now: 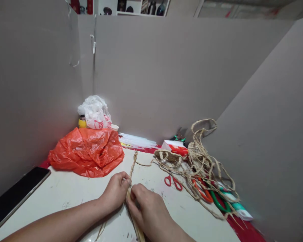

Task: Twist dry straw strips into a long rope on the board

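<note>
My left hand (115,190) pinches a thin braided straw cord (133,167) between thumb and fingers, near the middle of the white tabletop. The cord runs away from me to a knotted end, and a thin strand trails from there to the right. Close beside it, my right hand (150,206) is closed, its curled fingers on a flat tan straw strip (139,232) at the near end of the braid. The strip passes down under that hand towards me. Loose thin strands (100,232) hang below my left forearm. The fingertips partly hide the join.
An orange plastic bag (88,153) lies left, a phone (17,196) nearer. To the right are tangled braided cords (200,158), red-handled scissors (173,183), green handles (220,201) and a tube (242,211). White sticks (137,140) lie at the back. Grey panels (151,67) enclose the table.
</note>
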`<state>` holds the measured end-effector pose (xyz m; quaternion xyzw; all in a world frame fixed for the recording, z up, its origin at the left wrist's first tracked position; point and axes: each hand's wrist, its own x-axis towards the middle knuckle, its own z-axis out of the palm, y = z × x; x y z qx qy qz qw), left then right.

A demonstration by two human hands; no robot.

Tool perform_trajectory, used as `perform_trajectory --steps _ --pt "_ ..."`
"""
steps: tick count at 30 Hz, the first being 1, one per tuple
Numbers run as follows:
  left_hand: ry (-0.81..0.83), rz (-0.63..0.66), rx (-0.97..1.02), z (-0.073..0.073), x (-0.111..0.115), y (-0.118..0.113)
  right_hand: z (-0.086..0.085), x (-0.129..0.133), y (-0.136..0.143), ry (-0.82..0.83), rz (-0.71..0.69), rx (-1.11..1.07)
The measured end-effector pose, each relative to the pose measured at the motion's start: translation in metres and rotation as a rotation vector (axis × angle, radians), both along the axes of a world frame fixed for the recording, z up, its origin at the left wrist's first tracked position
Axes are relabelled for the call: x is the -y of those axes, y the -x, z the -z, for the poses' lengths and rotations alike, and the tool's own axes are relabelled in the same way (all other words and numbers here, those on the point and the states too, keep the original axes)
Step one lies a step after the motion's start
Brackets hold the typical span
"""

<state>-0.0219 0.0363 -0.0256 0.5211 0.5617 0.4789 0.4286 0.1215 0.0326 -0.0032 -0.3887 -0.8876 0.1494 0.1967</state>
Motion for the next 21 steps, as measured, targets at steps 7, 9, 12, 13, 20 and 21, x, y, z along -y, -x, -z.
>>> perform_trajectory --steps 7,9,12,13,20,21 --pt "-0.019 -0.007 -0.058 -0.001 0.001 -0.001 0.007 -0.006 0.003 0.255 -0.003 -0.072" --pt "-0.017 -0.006 -0.056 -0.001 0.001 -0.001 0.007 -0.01 0.003 0.337 -0.018 -0.138" --pt "-0.018 -0.012 -0.048 -0.001 0.0 0.0 0.006 -0.014 0.004 0.406 -0.027 -0.204" --pt "-0.026 -0.017 -0.042 -0.001 0.0 0.001 0.006 -0.015 0.004 0.416 -0.031 -0.22" --pt "-0.031 -0.066 0.034 -0.004 0.0 0.001 0.004 -0.008 0.008 0.432 -0.037 -0.3" --pt "-0.014 -0.068 0.045 -0.004 0.0 0.001 0.004 -0.007 0.009 0.429 -0.032 -0.301"
